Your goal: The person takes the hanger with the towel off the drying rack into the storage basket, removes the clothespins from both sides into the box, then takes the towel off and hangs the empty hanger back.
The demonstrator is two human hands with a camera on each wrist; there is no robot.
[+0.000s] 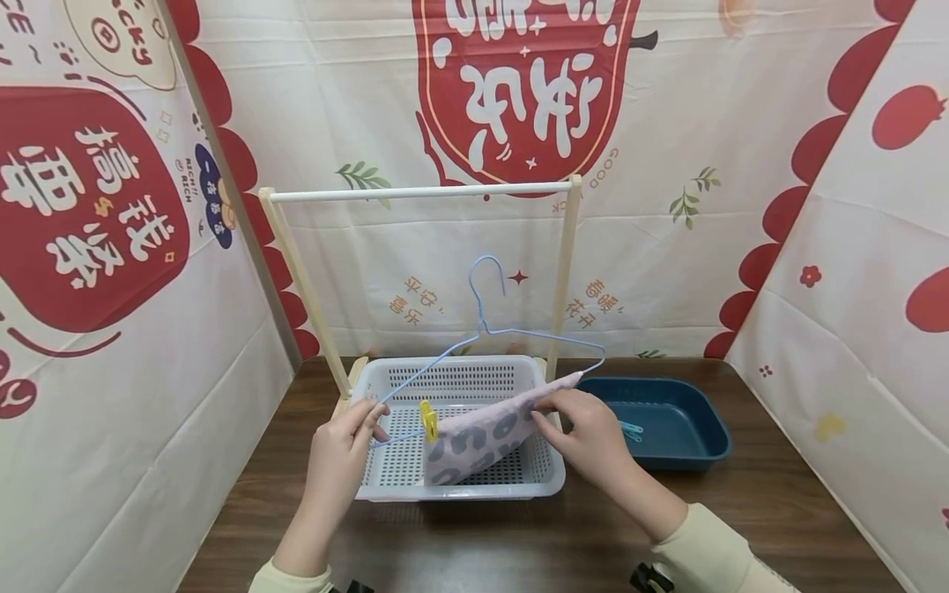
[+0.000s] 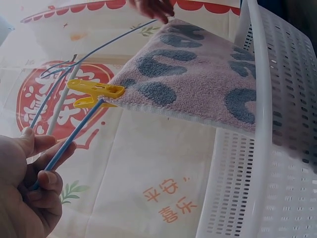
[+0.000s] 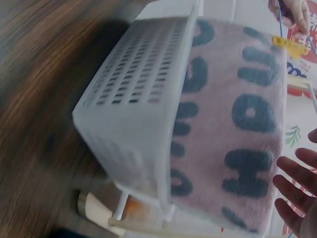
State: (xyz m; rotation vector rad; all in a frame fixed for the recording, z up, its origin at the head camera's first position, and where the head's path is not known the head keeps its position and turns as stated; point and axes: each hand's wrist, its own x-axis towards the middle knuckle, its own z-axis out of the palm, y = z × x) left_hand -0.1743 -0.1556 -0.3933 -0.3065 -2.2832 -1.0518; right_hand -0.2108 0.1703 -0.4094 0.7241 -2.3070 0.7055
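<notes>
A blue wire hanger is tilted above the white basket, with a pink towel with grey shapes folded over its bottom bar. My left hand grips the hanger's left end. Beside it, a yellow clothespin clips the towel's left corner to the wire; its jaws show around the bar in the left wrist view. At the towel's upper right edge, my right hand touches the cloth. In the right wrist view its fingers look spread and loosely bent along that edge; the thumb is hidden there.
A drying rack with a white rod and wooden posts stands behind and around the basket. A dark blue tray on the right holds teal clothespins. Printed cloth walls enclose the brown wooden table.
</notes>
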